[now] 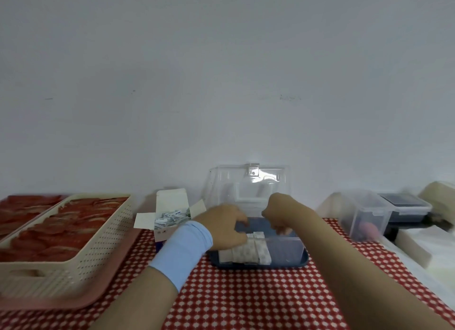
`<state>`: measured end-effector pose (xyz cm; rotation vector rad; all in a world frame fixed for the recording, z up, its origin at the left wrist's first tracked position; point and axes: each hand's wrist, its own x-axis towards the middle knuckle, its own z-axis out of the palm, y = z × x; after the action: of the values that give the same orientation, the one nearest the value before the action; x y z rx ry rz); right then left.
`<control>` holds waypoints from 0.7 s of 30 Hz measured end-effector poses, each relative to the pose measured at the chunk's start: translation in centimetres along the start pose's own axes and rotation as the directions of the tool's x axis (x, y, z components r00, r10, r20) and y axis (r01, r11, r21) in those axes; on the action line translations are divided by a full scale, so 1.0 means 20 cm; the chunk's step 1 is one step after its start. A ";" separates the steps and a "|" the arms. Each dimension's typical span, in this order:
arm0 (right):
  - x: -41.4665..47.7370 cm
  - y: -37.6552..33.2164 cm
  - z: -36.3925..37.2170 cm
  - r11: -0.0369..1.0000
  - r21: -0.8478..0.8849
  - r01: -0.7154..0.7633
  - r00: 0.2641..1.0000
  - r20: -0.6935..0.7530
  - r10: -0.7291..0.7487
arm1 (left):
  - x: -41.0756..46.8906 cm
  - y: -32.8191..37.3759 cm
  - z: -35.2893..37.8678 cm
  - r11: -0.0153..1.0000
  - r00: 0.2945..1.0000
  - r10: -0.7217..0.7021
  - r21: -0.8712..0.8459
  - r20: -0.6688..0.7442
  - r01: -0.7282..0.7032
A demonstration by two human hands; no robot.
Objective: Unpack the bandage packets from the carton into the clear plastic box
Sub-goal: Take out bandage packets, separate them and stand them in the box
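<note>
The bandage packets (246,252) stand on edge in a tight row in the left half of the clear plastic box (285,248), pressed against its near wall, white wrappers with a faint pattern that is too blurred to read. The box sits on a red-and-white checked tablecloth (246,295), its base dark blue, its clear lid (248,182) swung up and leaning back toward the wall. The left hand (227,227), with a light blue wristband (183,248) on the forearm, reaches over the left rim of the box, its fingers curled down onto the top of the packet row and touching it; whether it pinches a packet cannot be told. The right hand (279,214) hangs above the middle of the box, just right of the packets, fingers bent downward and bunched close; nothing visible is held in them. Just left of the box stands the carton (170,219), its white flaps folded open, loose white packets with blue print heaped inside; the small print on its front is illegible. Farther left of the box lies a beige perforated basket (81,246) on a pink tray (73,302). To the right of the box are a smaller clear lidded container (366,214) and a dark one (406,206) beyond it.
</note>
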<state>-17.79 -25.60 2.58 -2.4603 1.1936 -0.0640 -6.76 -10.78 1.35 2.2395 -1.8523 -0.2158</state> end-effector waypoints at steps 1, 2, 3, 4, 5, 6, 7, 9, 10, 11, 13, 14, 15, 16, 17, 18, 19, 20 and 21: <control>0.00 -0.02 -0.02 1.000 -0.009 0.025 0.999 -0.047 -0.026 | -0.03 -0.01 -0.04 0.998 0.998 -0.001 -0.069 -0.066 -0.003; -0.01 -0.05 -0.04 0.998 -0.015 0.056 0.995 -0.079 -0.057 | -0.06 -0.03 -0.09 0.991 0.990 -0.018 -0.131 -0.143 -0.001; -0.02 -0.09 -0.05 0.995 -0.019 0.099 0.989 -0.105 -0.101 | -0.09 -0.06 -0.13 0.984 0.972 -0.048 -0.177 -0.229 0.006; -0.03 -0.13 -0.06 0.988 0.001 0.157 0.978 -0.136 -0.156 | -0.13 -0.10 -0.18 0.978 0.947 -0.082 -0.207 -0.310 0.017; -0.04 -0.17 -0.06 0.972 0.048 0.231 0.961 -0.168 -0.220 | -0.16 -0.14 -0.21 0.973 0.918 -0.127 -0.227 -0.375 0.042; -0.06 -0.22 -0.05 0.945 0.108 0.310 0.938 -0.194 -0.286 | -0.18 -0.20 -0.23 0.967 0.890 -0.176 -0.241 -0.420 0.078; -0.08 -0.28 -0.04 0.910 0.161 0.381 0.915 -0.208 -0.346 | -0.21 -0.25 -0.25 0.961 0.866 -0.225 -0.247 -0.447 0.122; -0.11 -0.39 0.00 0.843 0.214 0.494 0.866 -0.216 -0.452 | -0.26 -0.36 -0.26 0.947 0.822 -0.308 -0.236 -0.478 0.218; -0.12 -0.45 0.02 0.821 0.205 0.532 0.843 -0.221 -0.491 | -0.28 -0.41 -0.26 0.936 0.805 -0.347 -0.233 -0.480 0.264; -0.13 -0.50 0.05 0.807 0.182 0.561 0.824 -0.221 -0.523 | -0.30 -0.45 -0.25 0.920 0.794 -0.389 -0.237 -0.467 0.311; -0.13 -0.59 0.09 0.795 0.117 0.596 0.798 -0.199 -0.569 | -0.34 -0.51 -0.23 0.894 0.788 -0.445 -0.250 -0.424 0.370; -0.13 -0.62 0.11 0.795 0.087 0.600 0.795 -0.177 -0.581 | -0.36 -0.53 -0.21 0.887 0.792 -0.458 -0.256 -0.404 0.383; -0.12 -0.65 0.13 0.797 0.063 0.601 0.795 -0.152 -0.588 | -0.39 -0.55 -0.19 0.886 0.795 -0.462 -0.252 -0.393 0.390; -0.11 -0.68 0.15 0.797 0.036 0.602 0.794 -0.131 -0.594 | -0.40 -0.56 -0.17 0.890 0.797 -0.454 -0.236 -0.399 0.389; -0.11 -0.71 0.17 0.795 0.001 0.607 0.790 -0.113 -0.603 | -0.41 -0.57 -0.15 0.897 0.801 -0.441 -0.214 -0.406 0.386; -0.09 -0.74 0.18 0.791 -0.041 0.610 0.785 -0.100 -0.611 | -0.42 -0.57 -0.14 0.902 0.803 -0.432 -0.204 -0.411 0.381; -0.08 -0.75 0.20 0.790 -0.084 0.607 0.785 -0.088 -0.613 | -0.43 -0.57 -0.13 0.900 0.804 -0.434 -0.218 -0.407 0.376; -0.07 -0.77 0.21 0.791 -0.134 0.596 0.791 -0.072 -0.608 | -0.43 -0.58 -0.12 0.895 0.801 -0.441 -0.255 -0.404 0.365; -0.06 -0.79 0.23 0.792 -0.189 0.581 0.798 -0.058 -0.600 | -0.42 -0.59 -0.11 0.889 0.794 -0.448 -0.300 -0.411 0.346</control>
<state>-5.79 -14.47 4.48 -2.9203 0.4224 -0.2993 3.31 -0.26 0.13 2.2489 -1.0446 0.0662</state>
